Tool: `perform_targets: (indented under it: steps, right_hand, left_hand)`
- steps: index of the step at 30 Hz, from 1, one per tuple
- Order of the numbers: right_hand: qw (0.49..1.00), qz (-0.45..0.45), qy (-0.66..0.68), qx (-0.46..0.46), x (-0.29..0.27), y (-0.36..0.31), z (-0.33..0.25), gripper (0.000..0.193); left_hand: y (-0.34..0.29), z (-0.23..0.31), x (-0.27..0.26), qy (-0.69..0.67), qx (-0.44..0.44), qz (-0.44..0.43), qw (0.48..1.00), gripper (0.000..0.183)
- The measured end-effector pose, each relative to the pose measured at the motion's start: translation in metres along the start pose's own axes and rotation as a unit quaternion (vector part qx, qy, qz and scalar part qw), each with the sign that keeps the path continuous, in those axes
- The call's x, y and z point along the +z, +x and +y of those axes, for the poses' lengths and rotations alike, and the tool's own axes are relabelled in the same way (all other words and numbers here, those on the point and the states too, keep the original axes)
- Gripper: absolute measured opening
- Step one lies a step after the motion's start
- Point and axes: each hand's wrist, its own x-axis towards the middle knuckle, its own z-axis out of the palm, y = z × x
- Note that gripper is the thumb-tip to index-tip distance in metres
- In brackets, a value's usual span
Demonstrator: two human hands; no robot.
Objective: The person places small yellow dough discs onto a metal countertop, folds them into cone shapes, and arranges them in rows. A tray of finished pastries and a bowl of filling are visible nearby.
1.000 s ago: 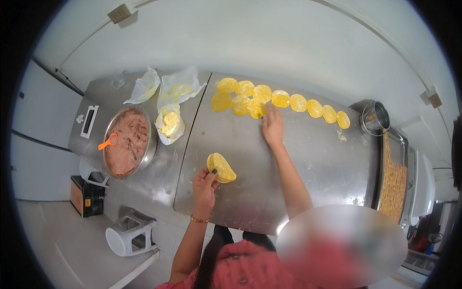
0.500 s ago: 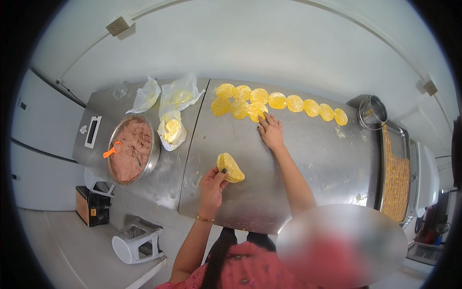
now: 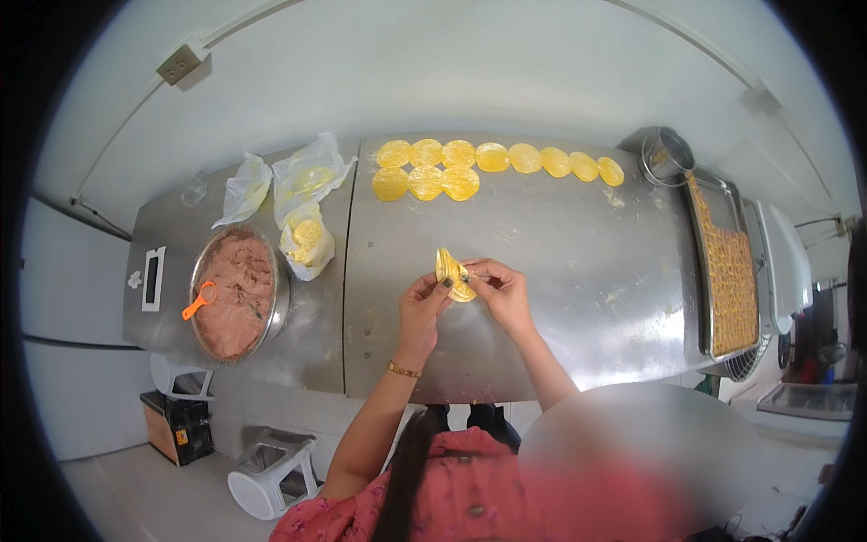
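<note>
Two-handed pinch: left hand [image 3: 420,312] and right hand [image 3: 501,294] close together, both clamped on the bent stack of yellow rounds [image 3: 452,270] between them, over the surface [image 3: 569,244], long axis roughly away from the body. Beyond, laid-out rounds [image 3: 461,183]; wide room rightward toward the tray [image 3: 698,262].

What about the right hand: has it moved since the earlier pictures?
Yes: the right hand moved back from the yellow discs toward the near edge of the table.
</note>
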Motion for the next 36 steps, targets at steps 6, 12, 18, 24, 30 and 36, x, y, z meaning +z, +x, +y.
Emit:
perform_targets:
  steps: [6,12,18,24,30,36]
  right_hand:
    - [0.941,0.119,0.282,0.146,-0.026,0.023,0.004,0.016]
    - [0.94,0.206,0.254,0.092,-0.067,0.145,0.033,0.025]
    - [0.819,0.114,-0.551,-0.11,-0.086,0.153,0.092,0.044]
    - [0.778,0.093,-0.612,-0.103,-0.084,0.149,0.098,0.044]
    - [0.852,0.154,-0.479,-0.148,-0.097,0.148,0.107,0.047]
    - [0.981,-0.081,-0.132,-0.116,-0.042,0.054,0.022,0.028]
  left_hand:
    - [0.0,0.005,0.003,0.012,-0.03,-0.002,0.999,0.017]
    - [-0.011,0.01,-0.015,-0.023,-0.002,0.033,0.999,0.014]
    - [-0.024,0.008,-0.022,-0.025,0.026,0.067,0.997,0.015]
    - [-0.022,0.003,-0.017,-0.045,0.02,0.064,0.997,0.015]
    - [-0.014,-0.01,-0.006,0.028,-0.001,0.073,0.997,0.015]
    - [0.0,-0.016,0.004,0.019,0.018,0.042,0.999,0.016]
